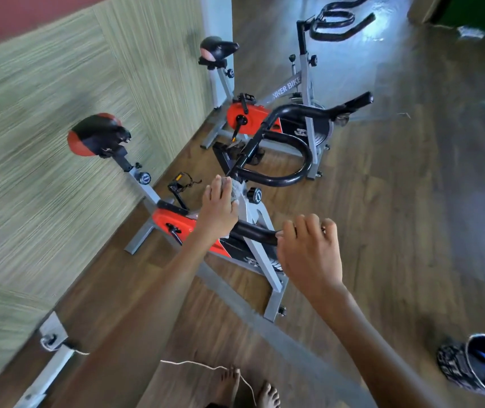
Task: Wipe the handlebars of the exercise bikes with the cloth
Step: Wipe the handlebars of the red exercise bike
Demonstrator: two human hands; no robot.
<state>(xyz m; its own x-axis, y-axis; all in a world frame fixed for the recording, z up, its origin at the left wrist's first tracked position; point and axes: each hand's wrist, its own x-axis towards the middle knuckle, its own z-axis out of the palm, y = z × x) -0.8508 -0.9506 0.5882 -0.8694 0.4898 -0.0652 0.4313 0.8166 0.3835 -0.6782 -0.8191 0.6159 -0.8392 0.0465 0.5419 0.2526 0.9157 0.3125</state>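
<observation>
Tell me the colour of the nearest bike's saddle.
The saddle is black with red, seen in the head view.

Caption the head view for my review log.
Cleaning the nearest bike: left hand holds a grey cloth against the handlebar while the right hand grips its near end.

One head-worn wide-angle camera looks steeply down and forward (frame tilted), close above the nearest exercise bike [173, 220].

Near bike [259, 214] before far bike [287, 88]; cloth [233, 192] seemingly on handlebars [303, 169].
</observation>
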